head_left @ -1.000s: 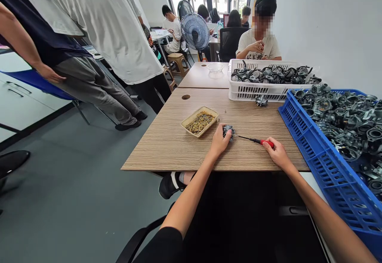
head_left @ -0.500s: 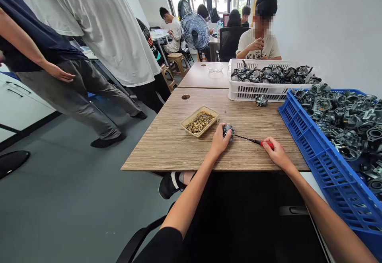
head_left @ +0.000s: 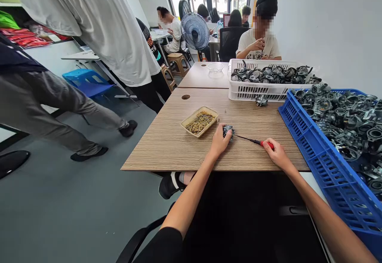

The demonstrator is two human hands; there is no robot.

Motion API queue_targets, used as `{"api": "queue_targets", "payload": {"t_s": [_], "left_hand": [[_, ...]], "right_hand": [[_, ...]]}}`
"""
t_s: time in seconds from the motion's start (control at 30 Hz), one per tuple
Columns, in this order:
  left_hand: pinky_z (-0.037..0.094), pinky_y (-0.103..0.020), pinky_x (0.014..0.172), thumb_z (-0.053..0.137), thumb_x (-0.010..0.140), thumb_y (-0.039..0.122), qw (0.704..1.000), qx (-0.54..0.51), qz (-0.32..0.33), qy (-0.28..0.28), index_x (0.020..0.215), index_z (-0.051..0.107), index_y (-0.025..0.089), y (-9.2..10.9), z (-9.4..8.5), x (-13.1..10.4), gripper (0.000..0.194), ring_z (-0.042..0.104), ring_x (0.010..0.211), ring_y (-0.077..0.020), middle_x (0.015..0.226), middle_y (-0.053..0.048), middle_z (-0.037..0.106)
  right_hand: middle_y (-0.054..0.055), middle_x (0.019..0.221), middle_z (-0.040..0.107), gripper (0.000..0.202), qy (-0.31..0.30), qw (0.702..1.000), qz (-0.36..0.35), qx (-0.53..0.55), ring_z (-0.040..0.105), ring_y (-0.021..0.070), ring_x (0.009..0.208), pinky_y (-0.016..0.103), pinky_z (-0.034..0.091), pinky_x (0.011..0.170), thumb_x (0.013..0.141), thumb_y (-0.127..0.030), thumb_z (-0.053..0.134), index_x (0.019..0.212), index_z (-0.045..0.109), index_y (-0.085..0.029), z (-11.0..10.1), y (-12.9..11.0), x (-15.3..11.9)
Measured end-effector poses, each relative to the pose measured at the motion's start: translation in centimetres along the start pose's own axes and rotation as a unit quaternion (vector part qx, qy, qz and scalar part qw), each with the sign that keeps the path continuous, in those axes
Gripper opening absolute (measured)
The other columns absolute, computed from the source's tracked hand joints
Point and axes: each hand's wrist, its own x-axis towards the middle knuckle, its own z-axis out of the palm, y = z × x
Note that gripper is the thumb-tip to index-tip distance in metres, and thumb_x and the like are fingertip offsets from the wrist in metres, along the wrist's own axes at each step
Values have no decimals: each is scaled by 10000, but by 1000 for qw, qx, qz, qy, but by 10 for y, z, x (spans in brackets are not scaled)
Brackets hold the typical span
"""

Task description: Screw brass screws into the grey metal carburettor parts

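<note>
My left hand [head_left: 221, 139] is closed around a small grey metal carburetor [head_left: 228, 129], steadying it on the wood-grain table [head_left: 167, 147]. In my right hand [head_left: 276, 151] is the red handle of a screwdriver [head_left: 257, 141]. Its long dark shaft points left, the tip at the carburetor's right side; whether it sits in a screw is too small to tell. Just left of the carburetor stands a beige tray [head_left: 191, 133] filled with small brass-coloured parts. A couple of tiny loose pieces lie behind my left hand.
A blue crate [head_left: 316, 147] heaped with carburetors stands at the right. Behind it is a white basket [head_left: 253, 93] of similar parts, with one carburetor [head_left: 261, 101] in front. Across the table sits a co-worker [head_left: 258, 48]. People stand in the aisle at left, near a fan [head_left: 195, 31].
A person in dark clothing at the left has walked further left, uncovering a blue chair. My hands, the carburetor and the screwdriver stay nearly where they were.
</note>
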Motion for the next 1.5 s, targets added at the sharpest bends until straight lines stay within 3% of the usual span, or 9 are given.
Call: {"api": "queue_targets", "payload": {"t_s": [0.17, 0.5, 0.93, 1.2, 1.5], "left_hand": [[495, -362, 920, 484, 963, 396, 999, -4, 25, -21, 1137, 523, 226, 3, -1, -1, 247, 628, 1000, -228, 1072, -73, 668], [501, -374, 924, 481, 966, 393, 1000, -8, 15, -15, 1150, 534, 222, 4, 0, -1, 257, 633, 997, -234, 1079, -80, 674], [502, -370, 924, 468, 987, 381, 1000, -6, 10, -17, 1156, 531, 220, 3, 0, -1, 242, 642, 1014, -232, 1087, -86, 687], [500, -364, 937, 469, 989, 387, 1000, -12, 9, -10, 1156, 528, 213, 2, 0, 0, 248, 646, 1021, -228, 1093, -88, 687], [504, -376, 934, 466, 992, 398, 1000, -4, 0, -8, 1163, 528, 222, 2, 0, -1, 253, 650, 1026, -237, 1099, -92, 686]], "right_hand": [[-22, 718, 580, 272, -11, 999, 9, -33, 520, 177, 579, 302, 376, 617, 892, -493, 566, 993, 496, -251, 4, -4, -4], [-53, 597, 504, 250, -17, 998, 13, -56, 481, 178, 538, 297, 327, 592, 919, -500, 524, 965, 511, -255, 4, -2, -3], [-27, 673, 500, 327, 23, 999, -11, 34, 481, 174, 633, 304, 387, 625, 955, -556, 512, 859, 532, -244, -2, 2, 1], [-45, 564, 422, 403, 13, 994, 14, 105, 443, 166, 543, 282, 371, 499, 942, -648, 536, 844, 553, -258, -3, 7, 1], [-63, 532, 369, 477, 1, 995, 27, 101, 390, 142, 484, 274, 339, 455, 939, -712, 496, 813, 540, -254, -3, 5, 0]]}}
